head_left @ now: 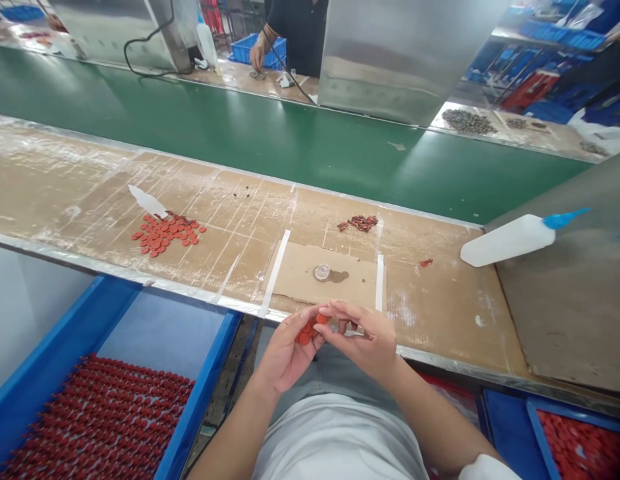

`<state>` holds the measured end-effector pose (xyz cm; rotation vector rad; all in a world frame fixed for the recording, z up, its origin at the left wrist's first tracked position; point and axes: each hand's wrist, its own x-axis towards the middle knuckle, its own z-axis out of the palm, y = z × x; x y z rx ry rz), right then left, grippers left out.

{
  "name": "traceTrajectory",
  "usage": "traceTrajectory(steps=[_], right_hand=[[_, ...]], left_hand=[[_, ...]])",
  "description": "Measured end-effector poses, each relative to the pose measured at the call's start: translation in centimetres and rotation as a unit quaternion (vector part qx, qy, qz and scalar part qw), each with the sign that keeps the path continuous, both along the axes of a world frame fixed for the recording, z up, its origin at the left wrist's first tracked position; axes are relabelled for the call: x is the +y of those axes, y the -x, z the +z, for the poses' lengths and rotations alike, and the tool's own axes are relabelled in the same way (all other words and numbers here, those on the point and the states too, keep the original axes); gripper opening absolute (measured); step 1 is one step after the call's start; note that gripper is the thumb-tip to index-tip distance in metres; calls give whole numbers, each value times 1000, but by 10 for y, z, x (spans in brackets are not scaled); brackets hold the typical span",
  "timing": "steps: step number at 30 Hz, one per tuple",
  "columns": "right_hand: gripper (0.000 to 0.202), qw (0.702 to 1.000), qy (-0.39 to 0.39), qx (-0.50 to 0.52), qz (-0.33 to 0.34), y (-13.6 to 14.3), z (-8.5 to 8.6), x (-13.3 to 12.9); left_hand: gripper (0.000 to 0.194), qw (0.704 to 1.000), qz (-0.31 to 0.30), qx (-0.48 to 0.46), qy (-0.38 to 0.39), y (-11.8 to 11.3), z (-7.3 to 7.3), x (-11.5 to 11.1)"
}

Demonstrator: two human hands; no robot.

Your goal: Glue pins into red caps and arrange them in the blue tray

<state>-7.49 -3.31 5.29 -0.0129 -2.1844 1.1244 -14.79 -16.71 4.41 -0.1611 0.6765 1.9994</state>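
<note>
Both my hands meet in front of me at the table's front edge. My left hand [291, 350] is cupped with several red discs [305, 336] in its palm and fingers. Between the thumb and fingertips of my right hand [365, 335] is one red disc [322, 319], right above the others. Just beyond the hands, a taped cardboard sheet [295, 270] bears a small round clear cap [321, 271] beside a dark wet stain. Farther back lies a small pile of dark red parts [363, 223].
Red discs [165, 233] and a white pointed strip [147, 201] lie left. A white bottle with a blue tip [510, 241] lies right. Blue trays [210, 373] hold rows of red parts below left. Beyond the green belt [240, 133], a person's hand [257, 57] handles small parts.
</note>
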Motion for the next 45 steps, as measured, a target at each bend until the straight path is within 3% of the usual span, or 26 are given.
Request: traceTrajectory(steps=[8, 16, 18, 20, 22, 26, 29, 35, 40, 43, 45], right_hand=[[55, 998, -48, -4, 42, 5, 7, 11], [50, 994, -97, -9, 54, 12, 9, 17], [37, 991, -136, -19, 10, 23, 6, 35], [20, 982, -166, -30, -83, 43, 1, 63], [21, 967, -195, -81, -141, 69, -8, 98], [30, 933, -295, -174, -112, 116, -28, 157], [28, 923, -320, -202, -68, 135, -40, 177], [23, 926, -301, -229, 10, 148, -45, 187], [27, 934, -270, -230, 43, 139, -42, 184], [25, 961, -157, -226, 17, 127, -40, 176], [26, 972, -10, -235, -11, 118, -38, 167]], left_hand=[[21, 998, -56, 33, -8, 5, -4, -1], [19, 1000, -23, -10, -6, 9, -8, -2], [22, 1000, -1, -30, -1, 13, -9, -4], [25, 999, 21, -40, -3, 17, -11, -6], [25, 998, 43, -44, -7, 22, -12, -9], [21, 996, 82, -38, 2, 27, -17, -15], [16, 994, 101, -27, 13, 30, -23, -19], [14, 992, 121, -13, 19, 37, -25, -22], [14, 992, 125, -16, 14, 47, -24, -17], [13, 991, 130, -14, 10, 54, -28, -10], [12, 991, 132, -2, 7, 60, -30, -4]])
